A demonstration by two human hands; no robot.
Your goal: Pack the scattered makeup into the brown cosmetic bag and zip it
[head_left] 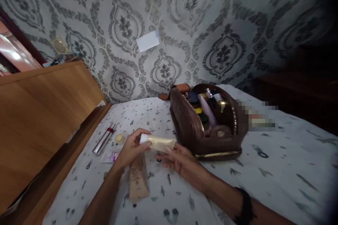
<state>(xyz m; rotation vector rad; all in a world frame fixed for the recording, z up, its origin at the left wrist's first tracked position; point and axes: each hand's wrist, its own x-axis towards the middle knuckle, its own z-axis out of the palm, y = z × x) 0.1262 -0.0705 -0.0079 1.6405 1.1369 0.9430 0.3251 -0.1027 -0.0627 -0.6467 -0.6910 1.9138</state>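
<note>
A pale yellow squeeze tube (160, 144) with a white cap lies sideways between my hands, above the patterned bed sheet. My left hand (133, 149) grips it at the cap end, thumb in front. At its flat end my right hand (179, 160) pinches it between thumb and fingers, the other fingers loosely curled below. Under my left wrist lies a beige tube (138, 181), its upper part partly hidden. Left of that hand are a small white and purple tube (109, 156), a round cream-coloured jar or lid (119, 138) and a silver and red cylinder (103, 141).
An open brown toiletry bag (221, 147), filled with bottles and tubes, stands just beyond my right hand. A wooden board (52, 112) borders the left side. Patterned wallpaper (169, 42) rises behind. Something blurred out (260, 117) lies right of the bag.
</note>
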